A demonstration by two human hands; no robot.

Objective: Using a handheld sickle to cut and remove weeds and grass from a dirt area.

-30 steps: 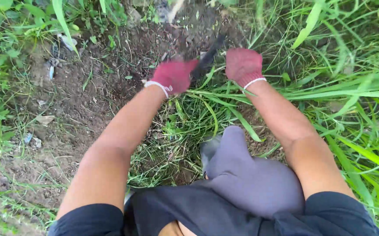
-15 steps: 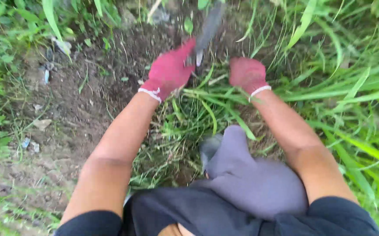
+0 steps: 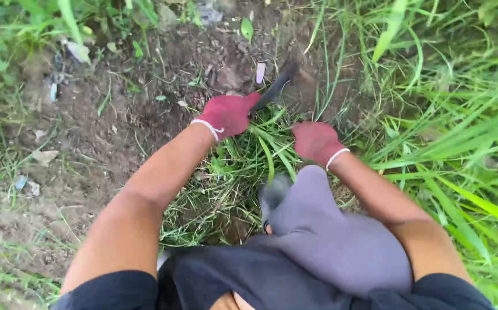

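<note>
Left hand (image 3: 228, 113) closed on dark blade tool (image 3: 276, 87); right hand (image 3: 316, 142) gripping grass (image 3: 260, 146). Grass limp, light, probably tough-rooted: grasp low near soil.

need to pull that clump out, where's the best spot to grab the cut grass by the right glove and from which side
Probably low on the grass clump, where the blades bunch together near the soil, not the loose tips. Come from the near side, where the right hand already rests on it: the left hand holds a dark blade on the far side, so keep fingers away from there.
</note>
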